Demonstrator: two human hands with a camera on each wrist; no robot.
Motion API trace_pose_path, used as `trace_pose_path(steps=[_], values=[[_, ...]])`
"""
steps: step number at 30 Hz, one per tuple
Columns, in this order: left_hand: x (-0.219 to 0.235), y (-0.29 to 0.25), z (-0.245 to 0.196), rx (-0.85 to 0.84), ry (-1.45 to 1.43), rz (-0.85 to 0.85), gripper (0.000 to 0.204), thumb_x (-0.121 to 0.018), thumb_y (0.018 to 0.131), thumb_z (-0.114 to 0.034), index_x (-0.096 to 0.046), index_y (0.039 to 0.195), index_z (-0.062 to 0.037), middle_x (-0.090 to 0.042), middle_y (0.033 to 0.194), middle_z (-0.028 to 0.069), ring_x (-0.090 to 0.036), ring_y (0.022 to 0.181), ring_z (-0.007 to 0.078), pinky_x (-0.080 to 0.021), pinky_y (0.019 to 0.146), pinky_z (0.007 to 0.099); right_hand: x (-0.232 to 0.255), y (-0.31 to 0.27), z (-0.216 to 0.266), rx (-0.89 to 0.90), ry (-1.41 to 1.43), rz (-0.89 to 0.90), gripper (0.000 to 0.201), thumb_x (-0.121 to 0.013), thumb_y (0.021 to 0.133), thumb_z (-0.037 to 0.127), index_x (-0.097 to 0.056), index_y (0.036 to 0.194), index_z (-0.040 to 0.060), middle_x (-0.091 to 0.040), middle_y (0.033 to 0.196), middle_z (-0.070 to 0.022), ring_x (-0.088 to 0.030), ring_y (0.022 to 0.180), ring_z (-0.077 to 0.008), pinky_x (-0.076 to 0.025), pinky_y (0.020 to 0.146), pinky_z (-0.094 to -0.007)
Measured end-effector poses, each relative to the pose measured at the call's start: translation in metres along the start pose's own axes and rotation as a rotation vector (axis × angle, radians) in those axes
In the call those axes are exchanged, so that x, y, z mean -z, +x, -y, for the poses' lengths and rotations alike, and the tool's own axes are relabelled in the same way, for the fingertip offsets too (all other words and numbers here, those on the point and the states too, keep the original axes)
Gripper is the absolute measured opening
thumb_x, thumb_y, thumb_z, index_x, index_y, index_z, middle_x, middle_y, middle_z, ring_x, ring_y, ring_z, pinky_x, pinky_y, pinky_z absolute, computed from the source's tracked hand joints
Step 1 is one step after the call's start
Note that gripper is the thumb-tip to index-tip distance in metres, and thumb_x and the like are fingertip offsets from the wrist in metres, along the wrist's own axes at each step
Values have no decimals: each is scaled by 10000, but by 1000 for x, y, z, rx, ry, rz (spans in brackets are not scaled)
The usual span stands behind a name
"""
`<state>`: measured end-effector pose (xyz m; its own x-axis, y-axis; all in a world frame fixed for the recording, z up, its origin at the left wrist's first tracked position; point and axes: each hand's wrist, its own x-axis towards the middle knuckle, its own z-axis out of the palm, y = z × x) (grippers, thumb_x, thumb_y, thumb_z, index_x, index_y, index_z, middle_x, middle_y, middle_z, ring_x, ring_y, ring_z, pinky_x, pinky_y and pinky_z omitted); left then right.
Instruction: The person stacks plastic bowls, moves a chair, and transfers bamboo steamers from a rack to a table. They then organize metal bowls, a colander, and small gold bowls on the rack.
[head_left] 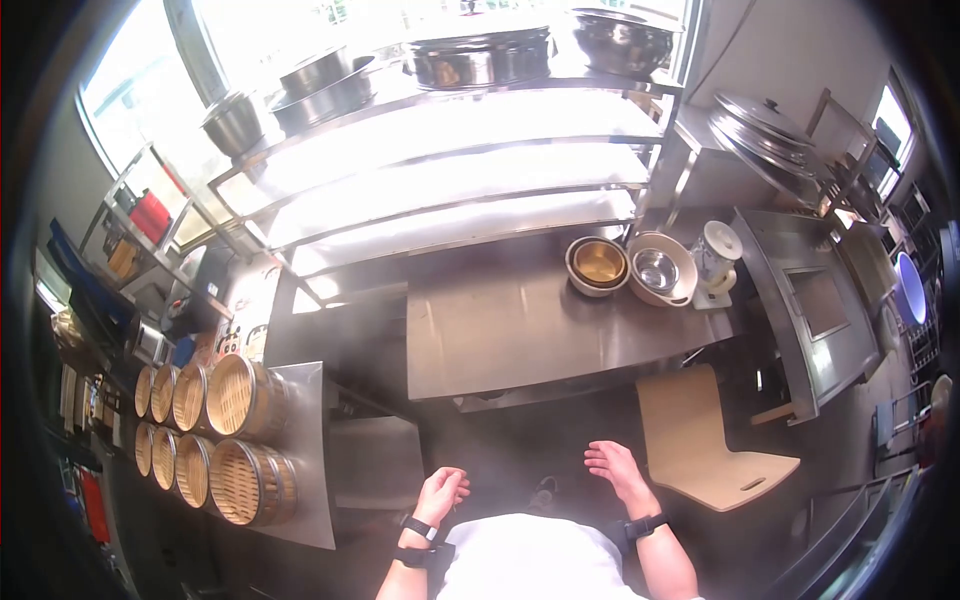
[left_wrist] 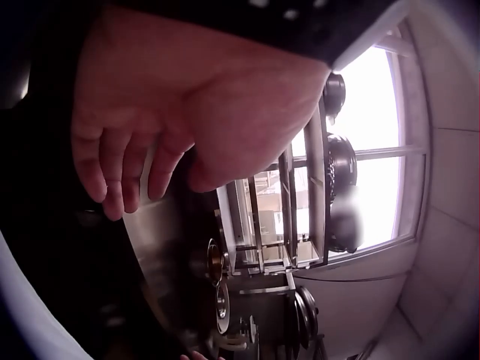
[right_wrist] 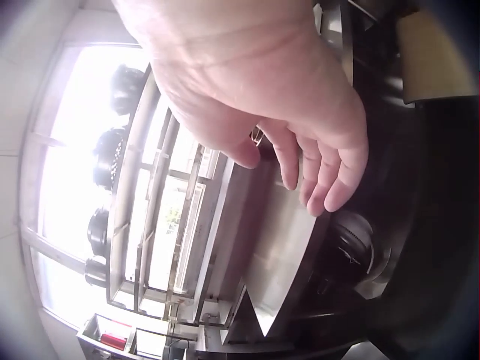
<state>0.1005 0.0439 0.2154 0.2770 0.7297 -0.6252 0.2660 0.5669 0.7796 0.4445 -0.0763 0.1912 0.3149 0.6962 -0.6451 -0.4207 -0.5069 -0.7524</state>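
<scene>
My left hand (head_left: pixel 443 494) is held in the air in front of the body, its fingers loosely bent and holding nothing; the left wrist view shows the same hand (left_wrist: pixel 187 105) with relaxed fingers. To the right, my right hand (head_left: pixel 617 470) hovers over the dark floor with nothing in it, near the wooden chair (head_left: pixel 690 430). In the right wrist view the right hand (right_wrist: pixel 262 97) has its fingers extended and slightly bent. Both hands are apart from the steel table (head_left: pixel 490 340) in front.
Bamboo steamers (head_left: pixel 240 480) are stacked on a steel table at the left. Bowls (head_left: pixel 663 270) and a white pitcher (head_left: pixel 716 250) sit at the steel table's right back. Above it, a shelf rack (head_left: pixel 450 215) carries pots (head_left: pixel 480 58). A steel unit (head_left: pixel 820 310) stands right.
</scene>
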Motion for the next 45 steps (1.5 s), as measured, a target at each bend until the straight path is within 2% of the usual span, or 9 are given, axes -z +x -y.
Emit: trace_pose_path(steps=[12, 23, 30, 33, 35, 36, 41, 44, 45], values=[[-69, 115, -73, 16, 152, 46, 274, -512, 983, -236, -615, 1097, -9, -683, 964, 95, -665, 810, 151, -527, 698, 274, 74, 92, 64, 10, 123, -77, 358, -493, 1009, 308, -590, 1211, 28, -664, 1085, -112, -649, 949, -181, -525, 819, -312], [-120, 251, -158, -47, 128, 113, 283, -512, 985, -249, -610, 1100, -10, -678, 941, 85, -658, 818, 162, -518, 705, 278, 106, 217, 178, 49, 47, -132, 358, -503, 998, 299, -583, 1204, 16, -647, 1084, -104, -641, 949, -184, -520, 810, -302], [-132, 275, -190, -30, 169, 60, 276, -501, 995, -248, -605, 1105, -18, -682, 955, 90, -662, 812, 169, -512, 719, 286, 108, 288, 239, 53, -34, -158, 309, -547, 966, 288, -634, 1105, 27, -671, 952, -67, -641, 822, -133, -511, 716, -283], [-135, 277, -191, -10, 130, -2, 276, -502, 998, -252, -604, 1105, -19, -688, 962, 98, -665, 804, 173, -512, 711, 291, 128, 328, 245, 98, -141, -263, 296, -589, 933, 259, -634, 1097, 18, -672, 913, -86, -652, 823, -191, -520, 747, -331], [-143, 269, -199, 0, 101, -63, 270, -511, 995, -248, -611, 1096, -18, -689, 941, 95, -668, 794, 169, -512, 685, 282, 158, 359, 244, 464, -844, -661, 379, -645, 880, 248, -589, 1181, 25, -646, 1011, -132, -627, 962, -285, -516, 809, -414], [-148, 264, -203, 7, 68, -121, 265, -520, 992, -244, -617, 1086, -16, -689, 921, 91, -670, 783, 165, -512, 660, 274, 171, 363, 253, 465, -841, -657, 379, -645, 880, 248, -589, 1181, 25, -646, 1011, -132, -627, 962, -285, -516, 809, -414], [-171, 245, -207, 14, 97, -228, 259, -508, 996, -235, -613, 1069, -9, -685, 911, 89, -670, 772, 171, -513, 651, 274, 234, 382, 285, 300, -1313, -1080, 594, -700, 825, 303, -456, 1289, 22, -510, 1242, -212, -477, 1200, -379, -487, 890, -493], [-176, 233, -199, 58, 79, -307, 255, -509, 996, -231, -610, 1067, -8, -684, 921, 92, -669, 780, 169, -513, 647, 270, 261, 397, 279, -9, -983, -1000, 621, -704, 822, 314, -435, 1298, 19, -519, 1217, -243, -490, 1182, -391, -482, 904, -498], [-180, 229, -195, 70, 50, -322, 253, -509, 997, -229, -608, 1069, -7, -682, 924, 93, -668, 780, 167, -512, 646, 268, 263, 395, 274, 73, -960, -1016, 646, -685, 830, 282, -384, 1331, 7, -571, 1157, -291, -563, 1101, -421, -487, 890, -516]])
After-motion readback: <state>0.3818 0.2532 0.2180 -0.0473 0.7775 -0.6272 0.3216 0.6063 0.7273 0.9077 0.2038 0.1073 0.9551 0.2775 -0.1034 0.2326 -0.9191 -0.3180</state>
